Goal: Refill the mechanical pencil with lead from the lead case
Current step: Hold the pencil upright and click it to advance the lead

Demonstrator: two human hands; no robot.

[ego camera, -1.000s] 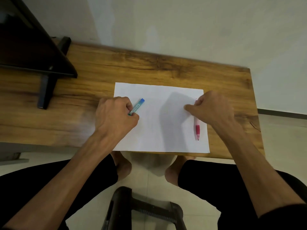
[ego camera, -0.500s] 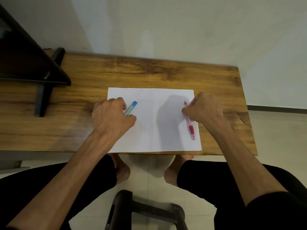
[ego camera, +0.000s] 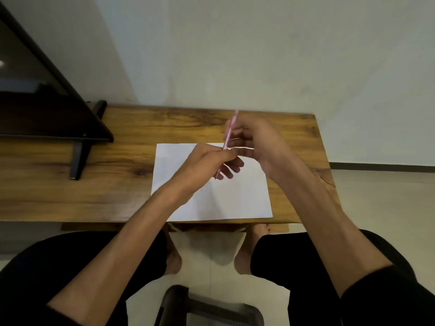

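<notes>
The pink mechanical pencil is lifted off the table and stands steeply, its top end pointing away from me. My right hand grips its upper half. My left hand has come across and closes its fingers around the lower part near the tip. Both hands meet above the white paper sheet. The blue lead case is not visible; I cannot tell whether it is hidden inside my left hand.
The paper lies on a wooden table against a pale wall. A dark monitor on a black stand occupies the table's left end. My knees and a black stool are below the table's near edge.
My right hand has lifted the pencil off the paper and tilted it upright. My left hand has moved right from the lead case's spot to the pencil. The lead case is out of sight.
</notes>
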